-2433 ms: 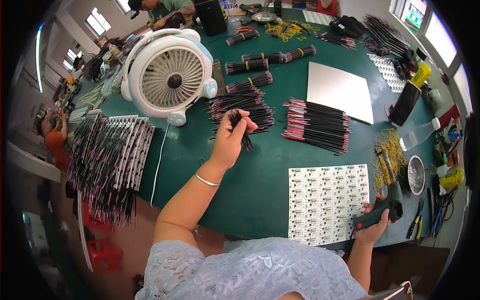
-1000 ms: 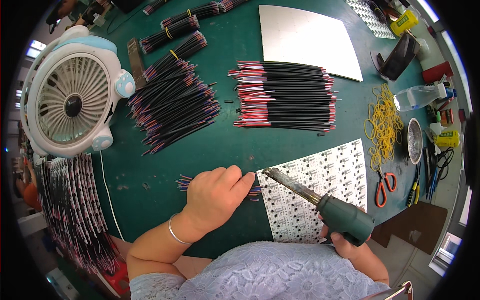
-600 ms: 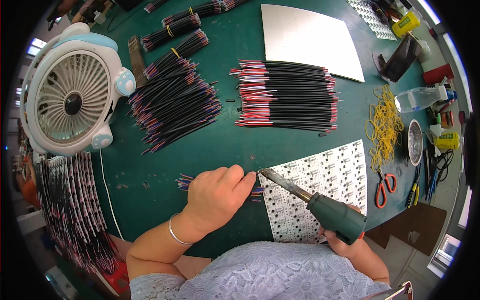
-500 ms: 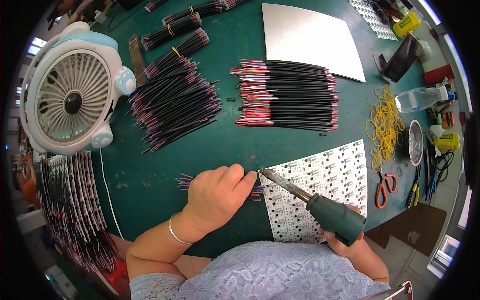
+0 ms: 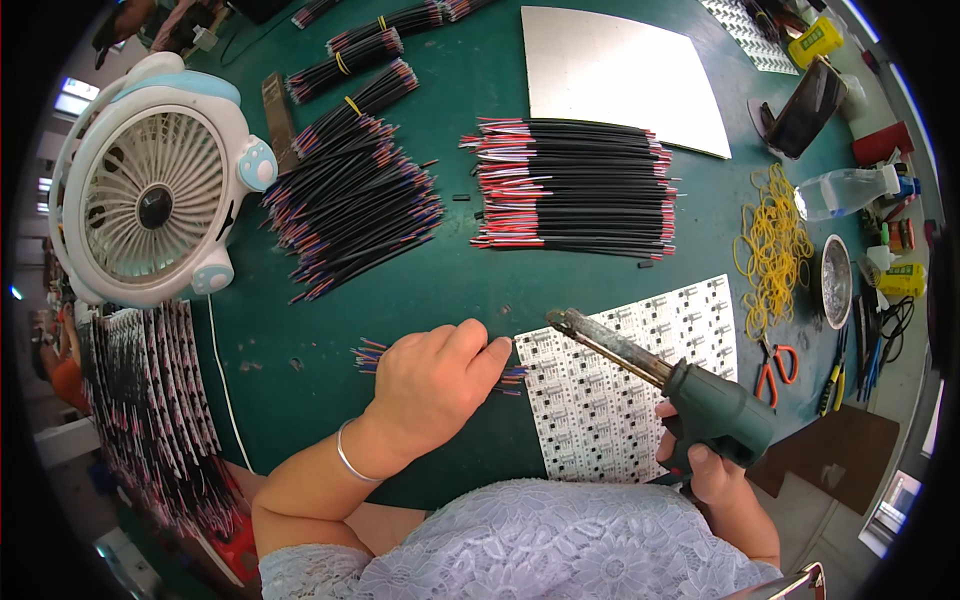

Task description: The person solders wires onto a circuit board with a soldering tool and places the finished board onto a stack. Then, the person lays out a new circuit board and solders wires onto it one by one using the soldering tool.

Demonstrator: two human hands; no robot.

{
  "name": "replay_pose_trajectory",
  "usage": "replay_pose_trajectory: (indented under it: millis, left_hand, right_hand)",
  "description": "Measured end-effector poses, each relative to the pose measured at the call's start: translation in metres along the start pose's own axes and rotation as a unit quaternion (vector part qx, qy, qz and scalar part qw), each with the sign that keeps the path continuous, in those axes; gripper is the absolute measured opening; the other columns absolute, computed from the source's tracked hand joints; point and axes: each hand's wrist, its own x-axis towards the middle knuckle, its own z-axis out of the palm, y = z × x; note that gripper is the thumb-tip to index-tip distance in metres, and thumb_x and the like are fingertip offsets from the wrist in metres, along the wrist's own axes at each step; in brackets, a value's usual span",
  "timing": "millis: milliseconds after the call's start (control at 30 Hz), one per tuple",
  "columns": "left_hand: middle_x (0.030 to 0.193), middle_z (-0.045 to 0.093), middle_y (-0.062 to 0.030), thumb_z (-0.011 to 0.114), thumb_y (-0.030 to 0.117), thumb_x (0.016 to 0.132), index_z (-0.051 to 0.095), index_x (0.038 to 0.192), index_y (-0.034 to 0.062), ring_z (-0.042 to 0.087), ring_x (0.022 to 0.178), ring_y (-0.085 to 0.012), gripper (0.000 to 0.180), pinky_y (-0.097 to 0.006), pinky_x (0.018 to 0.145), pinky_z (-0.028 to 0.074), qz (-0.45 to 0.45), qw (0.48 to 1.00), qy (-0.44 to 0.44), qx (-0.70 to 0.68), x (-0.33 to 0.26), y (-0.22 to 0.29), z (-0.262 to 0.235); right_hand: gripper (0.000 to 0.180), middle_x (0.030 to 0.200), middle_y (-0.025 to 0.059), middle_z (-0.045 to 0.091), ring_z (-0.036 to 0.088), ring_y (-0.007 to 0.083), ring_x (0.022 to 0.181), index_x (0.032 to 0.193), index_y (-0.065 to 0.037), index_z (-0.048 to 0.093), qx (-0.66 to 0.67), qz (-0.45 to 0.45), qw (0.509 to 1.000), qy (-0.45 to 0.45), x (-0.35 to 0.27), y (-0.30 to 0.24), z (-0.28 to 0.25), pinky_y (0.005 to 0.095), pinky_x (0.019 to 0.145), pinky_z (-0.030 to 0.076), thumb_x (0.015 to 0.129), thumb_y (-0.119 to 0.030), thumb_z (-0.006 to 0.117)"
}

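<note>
My right hand (image 5: 712, 472) is wrapped round the grip of a dark green soldering gun (image 5: 725, 415). Its long metal barrel slants up and left over a white panel of small circuit boards (image 5: 585, 400), the tip hanging beyond the panel's far left edge. My left hand (image 5: 430, 390) is closed, thumb and forefinger pinched beside the panel's upper left corner. Whatever sits in that pinch is hidden. Several thin wires with blue and reddish ends (image 5: 368, 356) stick out from beneath this hand on both sides.
Black-sleeved wires lie in two piles, one with red and white ends (image 5: 590, 190), one with blue ends (image 5: 360, 210). A fan (image 5: 150, 205) stands left. Yellow rubber bands (image 5: 770, 240), orange-handled scissors (image 5: 778, 370), a metal bowl (image 5: 836, 280) and a bottle (image 5: 845, 195) line the right.
My right hand has drawn the soldering gun back to the right, so its tip has left my left fingertips and now points up and away. My left hand has barely shifted.
</note>
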Motion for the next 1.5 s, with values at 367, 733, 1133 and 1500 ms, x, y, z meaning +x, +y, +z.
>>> replay_pose_trajectory:
  millis: [367,733,1133,1500]
  left_hand:
    - [0.079,0.056,-0.0006,0.068,0.01,0.07,0.068,0.087,0.01,0.056,0.062,-0.0152,0.017,-0.029,0.049,0.042,0.071,0.997,-0.004,-0.028,0.007,-0.011,-0.004]
    - [0.074,0.05,0.0016,0.066,0.011,0.069,0.065,0.082,0.0095,0.05,0.059,-0.012,0.013,-0.026,0.048,0.039,0.124,0.987,-0.065,0.074,0.015,-0.004,-0.013]
    - [0.076,0.055,-0.0005,0.066,0.013,0.073,0.063,0.084,0.007,0.053,0.061,-0.0166,0.012,-0.029,0.051,0.043,0.118,0.99,-0.077,0.018,0.017,-0.007,-0.014]
    - [0.076,0.055,-0.0044,0.07,0.008,0.066,0.058,0.095,0.0088,0.057,0.06,-0.0239,0.031,-0.036,0.051,0.044,0.01,0.996,-0.072,-0.058,-0.013,0.006,-0.006]
  right_hand:
    - [0.024,0.095,0.012,0.067,0.064,0.0298,0.082,0.099,-0.002,0.067,-0.134,0.052,0.988,-0.064,-0.009,0.011,-0.006,0.0378,0.075,0.049,0.079,-0.014,0.069]
    - [0.033,0.079,0.0093,0.063,0.062,0.0159,0.062,0.11,0.003,0.059,-0.258,-0.096,0.946,-0.173,0.002,0.011,-0.012,0.0284,0.059,0.052,0.086,-0.018,0.059]
    - [0.065,0.112,0.0192,0.06,0.062,0.0176,0.062,0.13,0.005,0.043,0.065,0.019,0.997,0.048,-0.015,0.009,-0.008,0.0288,0.055,0.052,0.086,-0.039,0.062]
    - [0.045,0.097,0.0124,0.065,0.063,0.0143,0.06,0.115,0.003,0.058,-0.006,0.036,0.999,-0.024,-0.028,0.021,-0.013,0.0275,0.056,0.053,0.086,-0.032,0.064]
